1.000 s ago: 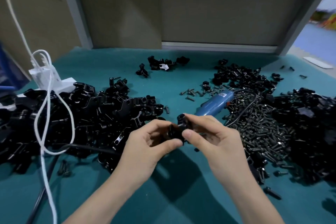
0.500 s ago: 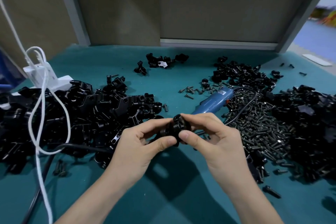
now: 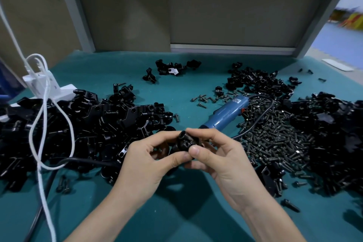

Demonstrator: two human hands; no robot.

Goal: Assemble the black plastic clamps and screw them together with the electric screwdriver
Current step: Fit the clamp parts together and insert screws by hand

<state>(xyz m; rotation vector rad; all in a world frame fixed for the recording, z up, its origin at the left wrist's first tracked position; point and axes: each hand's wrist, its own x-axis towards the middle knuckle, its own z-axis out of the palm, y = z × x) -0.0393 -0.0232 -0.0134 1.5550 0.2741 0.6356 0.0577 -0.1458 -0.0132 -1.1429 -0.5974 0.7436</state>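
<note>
Grip: both hands pinch one black plastic clamp (image 3: 183,142) between them, held above the near middle of the table.
Left hand (image 3: 145,161): comes in from near left, palm turned right; the thumb presses the clamp's near underside and the forefinger arches over its far side.
Right hand (image 3: 225,161): comes in from near right, mirrored; its thumb tip lies on the clamp's near face beside the left thumb, the other fingers curled round the far side.
Clamp: glossy moulded plastic, knobbly, with a short round barrel pointing up and left; its lower part is hidden by the thumbs.
Electric screwdriver (image 3: 225,115): smooth blue tapered body, lying just beyond the right hand, nose toward the hands, untouched.
Screws (image 3: 275,137): a wide heap of dark metal screws to the right of the screwdriver.
Clamp parts (image 3: 88,124): a large tangled black heap on the left; another heap (image 3: 334,133) at far right.
Table (image 3: 176,212): covered in matte teal cloth.
White cable (image 3: 42,124): thin, looping over the left heap.
</note>
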